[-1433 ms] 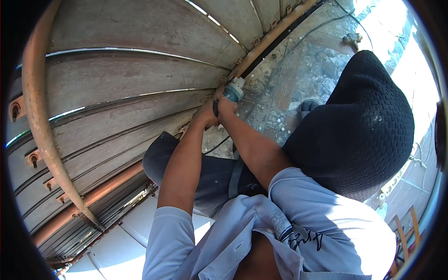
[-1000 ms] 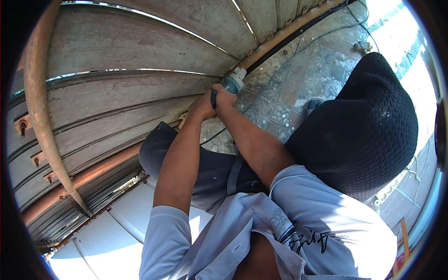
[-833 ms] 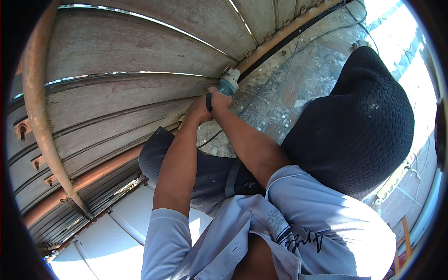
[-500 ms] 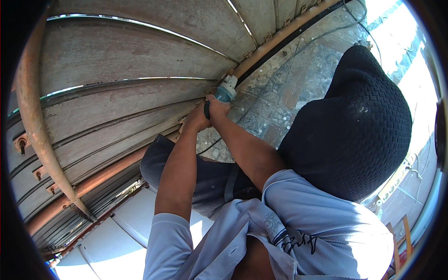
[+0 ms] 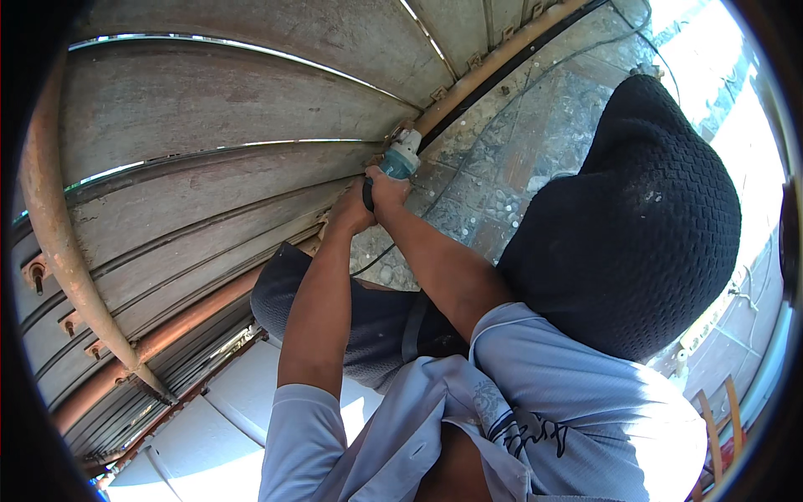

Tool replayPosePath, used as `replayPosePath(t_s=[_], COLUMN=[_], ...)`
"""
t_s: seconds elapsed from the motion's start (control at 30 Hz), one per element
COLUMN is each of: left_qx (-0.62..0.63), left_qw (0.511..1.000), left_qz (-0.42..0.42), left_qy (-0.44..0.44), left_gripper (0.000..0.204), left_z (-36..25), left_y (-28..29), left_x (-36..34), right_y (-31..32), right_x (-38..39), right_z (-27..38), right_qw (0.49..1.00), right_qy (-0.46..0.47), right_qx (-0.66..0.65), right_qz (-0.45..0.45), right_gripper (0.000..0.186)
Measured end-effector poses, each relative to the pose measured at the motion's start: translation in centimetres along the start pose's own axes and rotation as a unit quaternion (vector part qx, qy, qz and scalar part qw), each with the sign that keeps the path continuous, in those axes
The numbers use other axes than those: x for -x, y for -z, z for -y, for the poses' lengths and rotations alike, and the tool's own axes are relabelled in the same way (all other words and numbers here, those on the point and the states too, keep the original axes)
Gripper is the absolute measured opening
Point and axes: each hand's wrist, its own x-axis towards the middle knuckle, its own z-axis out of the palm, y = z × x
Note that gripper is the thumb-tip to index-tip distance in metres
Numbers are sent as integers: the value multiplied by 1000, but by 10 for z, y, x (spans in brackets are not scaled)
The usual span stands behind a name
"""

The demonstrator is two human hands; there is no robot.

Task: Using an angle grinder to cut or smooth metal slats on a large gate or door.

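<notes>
Both of my hands are wrapped round a teal angle grinder with a pale metal head (image 5: 401,156). My right hand (image 5: 389,190) closes on the body just behind the head. My left hand (image 5: 352,210) grips it on the left side, close against the right, with its fingers partly hidden. The grinder's head is at the brown metal rail (image 5: 477,70) along the bottom of the wooden plank panel (image 5: 226,96). Its disc is hard to make out. A dark cord (image 5: 374,263) trails from under my hands.
A rusty curved pipe (image 5: 63,226) and protruding bolts stand at the left. Below the panel lies a paint-spotted tiled floor (image 5: 535,125), crossed by a long cable (image 5: 577,52). My black-trousered knee (image 5: 636,217) rises at the right. A wooden piece (image 5: 713,435) stands at lower right.
The view has shifted slightly, so the panel and pipe sit a little further left. My hands keep their hold on the grinder, whose head appears slightly turned.
</notes>
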Motion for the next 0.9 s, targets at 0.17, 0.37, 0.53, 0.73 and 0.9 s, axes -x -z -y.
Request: replayPosePath(t_s=[0.17,0.37,0.53,0.73,0.9], left_qx=[-13,-44,-43,-41,-39], left_qw=[1000,998,999,999,999], left_qz=[8,17,24,28,13], left_qy=[11,32,23,-6,3], left_gripper=[76,75,77,77,81], left_z=[5,9,14,14,18], left_y=[-1,-2,-4,-3,2], left_x=[-3,-10,-11,-13,-13], right_y=[-1,-5,-4,-10,-13], right_x=[-2,0,4,-12,-9], right_z=[-2,-2,1,-11,-14], right_qw=[1000,1000,999,999,999], right_qy=[-4,-3,-17,-4,33], right_qx=[-11,-13,-24,-30,-35], right_qz=[19,-5,17,-25,16], right_gripper=[77,66,67,61,65])
